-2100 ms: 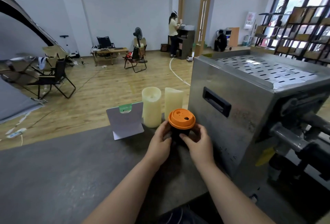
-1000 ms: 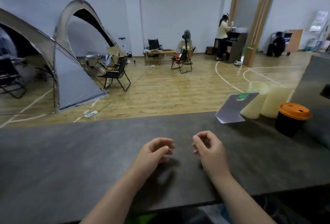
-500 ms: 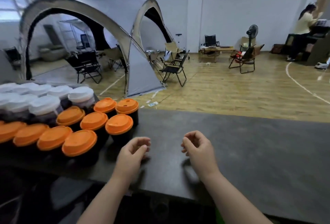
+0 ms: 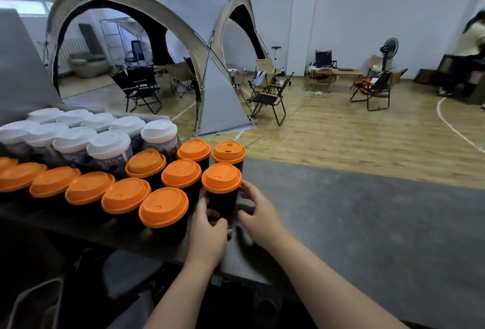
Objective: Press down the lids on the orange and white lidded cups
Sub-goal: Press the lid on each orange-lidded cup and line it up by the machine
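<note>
Several black cups with orange lids [image 4: 126,194] stand in rows at the left of the grey counter [image 4: 367,223]. Behind them stand several cups with white lids [image 4: 109,145]. The nearest right-hand orange-lidded cup [image 4: 221,189] sits at the edge of the group. My left hand [image 4: 210,231] wraps its lower left side and my right hand [image 4: 258,213] cups its right side. Both hands touch the cup's dark body, below the lid.
The counter's near edge drops off just below my wrists. A grey panel [image 4: 18,66] rises at the far left behind the white-lidded cups. Beyond the counter lie a wooden floor, a grey dome tent [image 4: 157,39] and folding chairs [image 4: 270,97].
My view swung from the right end of the counter to the left, bringing the cup rows into sight. Both hands moved forward from loose fists and closed around the rightmost orange-lidded cup.
</note>
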`<state>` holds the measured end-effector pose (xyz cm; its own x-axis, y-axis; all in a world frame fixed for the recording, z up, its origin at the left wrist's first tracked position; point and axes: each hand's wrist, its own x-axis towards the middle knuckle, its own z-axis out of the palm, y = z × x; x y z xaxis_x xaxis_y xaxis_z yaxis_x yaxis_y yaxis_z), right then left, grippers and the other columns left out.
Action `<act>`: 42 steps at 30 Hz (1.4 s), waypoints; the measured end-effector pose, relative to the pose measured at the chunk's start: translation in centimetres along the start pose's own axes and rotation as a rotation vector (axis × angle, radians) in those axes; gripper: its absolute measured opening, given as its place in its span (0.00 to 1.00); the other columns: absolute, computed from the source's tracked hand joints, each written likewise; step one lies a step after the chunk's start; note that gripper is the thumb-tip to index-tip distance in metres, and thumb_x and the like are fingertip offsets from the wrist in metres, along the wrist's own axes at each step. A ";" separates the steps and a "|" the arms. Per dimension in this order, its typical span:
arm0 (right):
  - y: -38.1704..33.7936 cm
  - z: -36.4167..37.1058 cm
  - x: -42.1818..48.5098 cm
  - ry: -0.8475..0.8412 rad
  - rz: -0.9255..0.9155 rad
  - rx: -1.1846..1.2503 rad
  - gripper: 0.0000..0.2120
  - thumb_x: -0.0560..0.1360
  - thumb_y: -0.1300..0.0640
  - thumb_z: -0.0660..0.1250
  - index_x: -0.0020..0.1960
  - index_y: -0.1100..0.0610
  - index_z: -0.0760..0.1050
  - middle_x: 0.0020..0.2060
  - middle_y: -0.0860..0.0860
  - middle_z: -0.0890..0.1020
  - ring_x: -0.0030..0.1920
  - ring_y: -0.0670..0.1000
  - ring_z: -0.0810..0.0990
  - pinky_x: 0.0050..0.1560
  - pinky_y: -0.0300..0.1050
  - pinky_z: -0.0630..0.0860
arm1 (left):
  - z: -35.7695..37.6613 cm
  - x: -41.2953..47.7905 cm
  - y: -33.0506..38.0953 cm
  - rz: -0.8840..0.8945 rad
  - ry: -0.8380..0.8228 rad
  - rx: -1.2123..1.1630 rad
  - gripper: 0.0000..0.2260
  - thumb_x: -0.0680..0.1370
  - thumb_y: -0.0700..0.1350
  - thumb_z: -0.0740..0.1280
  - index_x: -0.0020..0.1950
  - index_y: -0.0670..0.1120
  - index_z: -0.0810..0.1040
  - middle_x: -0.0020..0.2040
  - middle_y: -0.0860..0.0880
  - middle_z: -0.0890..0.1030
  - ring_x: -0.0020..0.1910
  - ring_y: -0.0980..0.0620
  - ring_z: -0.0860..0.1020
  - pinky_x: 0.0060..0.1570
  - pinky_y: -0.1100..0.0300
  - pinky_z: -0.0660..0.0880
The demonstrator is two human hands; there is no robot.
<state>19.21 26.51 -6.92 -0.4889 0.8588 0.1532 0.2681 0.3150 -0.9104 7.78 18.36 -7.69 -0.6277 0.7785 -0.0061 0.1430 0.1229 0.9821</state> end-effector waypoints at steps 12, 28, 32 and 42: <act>1.8 -9.2 -5.7 0.199 -0.096 0.099 0.37 0.68 0.60 0.81 0.71 0.45 0.69 0.65 0.45 0.76 0.62 0.47 0.79 0.58 0.47 0.81 | 5.3 -2.5 1.8 0.051 -0.387 -0.359 0.14 0.83 0.39 0.59 0.65 0.54 0.70 0.47 0.50 0.85 0.48 0.49 0.84 0.36 0.57 0.81; 3.4 -11.2 -8.6 0.118 -0.092 -0.012 0.28 0.68 0.42 0.76 0.65 0.46 0.73 0.53 0.49 0.83 0.52 0.52 0.84 0.55 0.58 0.80 | 6.3 -3.5 2.2 0.194 -0.482 -0.201 0.29 0.67 0.59 0.75 0.67 0.62 0.73 0.54 0.60 0.83 0.50 0.59 0.83 0.36 0.62 0.79; 3.8 -11.2 -8.7 0.128 -0.134 -0.008 0.33 0.68 0.47 0.79 0.70 0.45 0.71 0.60 0.50 0.80 0.55 0.55 0.82 0.54 0.61 0.81 | 6.3 -3.3 2.4 0.164 -0.509 -0.206 0.23 0.68 0.62 0.73 0.62 0.65 0.75 0.52 0.60 0.83 0.51 0.57 0.83 0.38 0.59 0.80; 4.0 -11.1 -8.7 0.127 -0.148 -0.034 0.34 0.66 0.43 0.79 0.69 0.43 0.71 0.60 0.46 0.79 0.55 0.52 0.82 0.54 0.59 0.81 | 6.2 -2.9 2.5 0.148 -0.560 -0.189 0.21 0.67 0.62 0.73 0.59 0.66 0.76 0.51 0.58 0.83 0.50 0.57 0.83 0.38 0.59 0.81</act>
<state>33.79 24.84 -7.63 -0.4168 0.8456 0.3336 0.2300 0.4531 -0.8613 14.75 20.21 -6.41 -0.1065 0.9906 0.0856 0.0272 -0.0832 0.9962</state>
